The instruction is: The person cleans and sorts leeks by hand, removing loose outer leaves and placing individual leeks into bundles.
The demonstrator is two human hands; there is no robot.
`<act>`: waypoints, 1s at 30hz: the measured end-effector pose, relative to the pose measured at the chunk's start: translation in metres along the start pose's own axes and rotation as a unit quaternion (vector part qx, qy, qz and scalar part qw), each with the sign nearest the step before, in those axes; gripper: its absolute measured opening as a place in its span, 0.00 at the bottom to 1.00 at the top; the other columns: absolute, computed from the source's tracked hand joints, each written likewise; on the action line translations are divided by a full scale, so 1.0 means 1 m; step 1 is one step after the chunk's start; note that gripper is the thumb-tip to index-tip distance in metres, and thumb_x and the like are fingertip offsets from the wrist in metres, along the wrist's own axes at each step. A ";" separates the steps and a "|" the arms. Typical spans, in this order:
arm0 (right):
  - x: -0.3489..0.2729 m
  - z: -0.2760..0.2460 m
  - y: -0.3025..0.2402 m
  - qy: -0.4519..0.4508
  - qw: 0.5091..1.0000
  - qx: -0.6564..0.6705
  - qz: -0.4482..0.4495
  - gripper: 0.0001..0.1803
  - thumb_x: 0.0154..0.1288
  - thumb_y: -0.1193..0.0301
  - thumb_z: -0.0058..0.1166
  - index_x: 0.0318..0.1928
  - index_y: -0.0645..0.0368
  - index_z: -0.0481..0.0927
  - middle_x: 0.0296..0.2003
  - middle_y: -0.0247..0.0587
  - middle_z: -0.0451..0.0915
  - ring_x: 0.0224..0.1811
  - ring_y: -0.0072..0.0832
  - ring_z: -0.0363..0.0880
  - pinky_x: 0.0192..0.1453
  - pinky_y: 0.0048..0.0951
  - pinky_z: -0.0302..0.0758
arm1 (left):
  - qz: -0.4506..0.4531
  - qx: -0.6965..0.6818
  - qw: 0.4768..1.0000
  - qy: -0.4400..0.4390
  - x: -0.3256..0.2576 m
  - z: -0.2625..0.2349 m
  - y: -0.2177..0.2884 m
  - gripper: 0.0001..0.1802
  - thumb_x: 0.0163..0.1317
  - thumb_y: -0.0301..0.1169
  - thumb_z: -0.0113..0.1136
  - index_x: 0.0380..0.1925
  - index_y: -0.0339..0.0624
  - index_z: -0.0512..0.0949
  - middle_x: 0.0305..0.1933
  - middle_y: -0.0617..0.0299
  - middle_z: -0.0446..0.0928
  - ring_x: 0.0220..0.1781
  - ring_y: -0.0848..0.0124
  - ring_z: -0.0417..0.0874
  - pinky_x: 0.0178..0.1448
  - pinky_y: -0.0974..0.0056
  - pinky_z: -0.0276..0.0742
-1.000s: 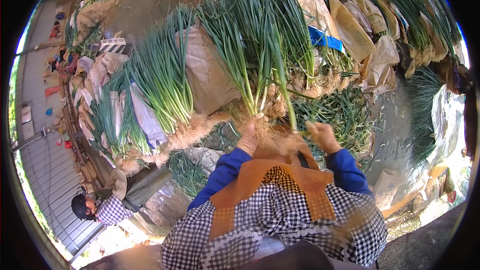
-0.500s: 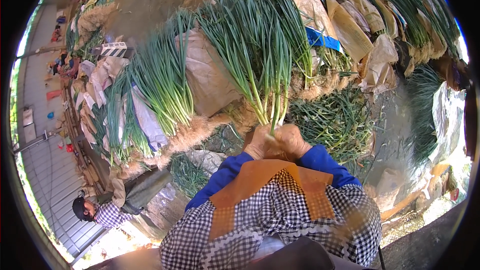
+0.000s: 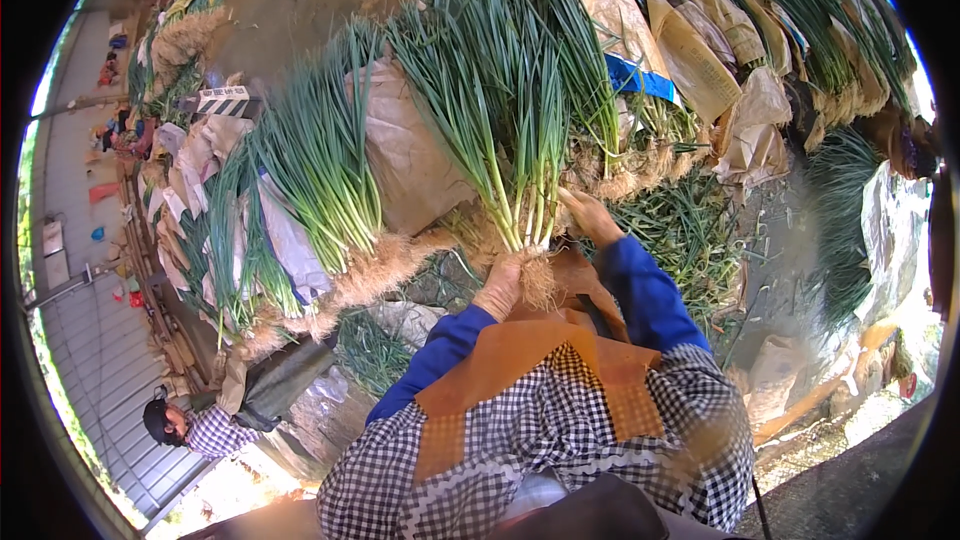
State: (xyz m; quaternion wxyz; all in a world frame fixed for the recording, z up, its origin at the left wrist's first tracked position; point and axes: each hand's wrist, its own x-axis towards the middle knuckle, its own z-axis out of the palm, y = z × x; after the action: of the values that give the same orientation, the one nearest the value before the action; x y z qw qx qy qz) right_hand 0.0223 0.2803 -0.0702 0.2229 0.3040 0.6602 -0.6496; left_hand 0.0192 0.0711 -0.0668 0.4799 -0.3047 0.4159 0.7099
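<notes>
Head view, looking straight down: the left hand (image 3: 500, 287) is wrapped tight around the root end of a bunch of green onions (image 3: 515, 140), right where the white stalks meet the stringy roots (image 3: 540, 278). The bunch sits just in front of the orange apron (image 3: 520, 360), near the middle of the scene, green tops fanning away to the far side. The right hand (image 3: 590, 217) rests against the right side of the stalks, fingers loose and spread, not clamped on anything. Left of it there's another big pile of green onions (image 3: 320, 170) lying on brown paper sacks (image 3: 405, 150). More sacks (image 3: 690, 50) are stacked far right, with loose green trimmings (image 3: 690, 230) on the ground nearby. Another person (image 3: 190, 427) in a checked shirt sits near left.
</notes>
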 end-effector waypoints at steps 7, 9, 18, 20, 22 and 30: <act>0.077 0.064 0.056 0.267 0.944 0.183 -0.056 0.28 0.67 0.52 0.31 0.35 0.63 0.77 0.25 0.50 0.77 0.32 0.41 0.77 0.35 0.37 0.71 | 0.045 -0.100 0.994 0.029 0.014 0.018 -0.014 0.08 0.55 0.26 0.55 0.35 0.35 0.76 0.33 0.60 0.77 0.34 0.69 0.78 0.42 0.66 0.76; 0.061 0.059 0.063 0.270 0.944 0.165 -0.094 0.23 0.67 0.54 0.35 0.32 0.61 0.75 0.22 0.43 0.74 0.27 0.35 0.73 0.30 0.35 0.69 | 0.082 -0.082 0.992 0.051 0.022 0.019 -0.019 0.09 0.56 0.27 0.54 0.36 0.36 0.76 0.34 0.60 0.78 0.35 0.68 0.78 0.43 0.66 0.75; -0.141 -0.071 0.103 0.021 0.953 -0.300 -0.036 0.14 0.62 0.64 0.49 0.40 0.60 0.76 0.26 0.41 0.79 0.23 0.29 0.77 0.24 0.32 0.72 | 0.043 -0.154 0.987 0.001 0.021 0.015 0.021 0.10 0.59 0.29 0.50 0.37 0.34 0.73 0.32 0.57 0.77 0.33 0.62 0.79 0.39 0.57 0.79; -0.127 -0.083 0.090 0.014 0.828 -0.560 0.032 0.18 0.63 0.59 0.46 0.42 0.62 0.76 0.33 0.44 0.80 0.29 0.34 0.79 0.33 0.34 0.74 | 0.040 -0.134 0.990 0.021 0.026 0.001 0.013 0.10 0.59 0.29 0.50 0.37 0.35 0.73 0.33 0.58 0.77 0.33 0.63 0.79 0.39 0.58 0.79; -0.098 -0.076 0.082 0.076 0.910 -0.407 -0.004 0.24 0.64 0.55 0.42 0.50 0.62 0.72 0.45 0.48 0.76 0.46 0.39 0.75 0.51 0.33 0.70 | 0.113 -0.053 0.992 0.029 0.026 0.017 0.011 0.10 0.59 0.28 0.50 0.39 0.36 0.74 0.35 0.59 0.77 0.33 0.67 0.79 0.39 0.60 0.78; -0.043 0.052 -0.010 0.116 0.828 -0.463 -0.294 0.08 0.56 0.71 0.46 0.36 0.55 0.76 0.21 0.36 0.71 0.25 0.31 0.74 0.27 0.33 0.71 | 0.161 -0.078 0.981 0.071 0.024 0.024 0.008 0.12 0.55 0.25 0.55 0.40 0.37 0.72 0.33 0.61 0.75 0.33 0.69 0.78 0.35 0.64 0.78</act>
State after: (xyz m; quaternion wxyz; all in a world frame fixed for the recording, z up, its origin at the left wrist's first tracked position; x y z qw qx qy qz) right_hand 0.0409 0.2246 -0.0369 0.0576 0.0292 0.9629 -0.2620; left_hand 0.0026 0.1005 -0.0731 0.3036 -0.3197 0.4358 0.7847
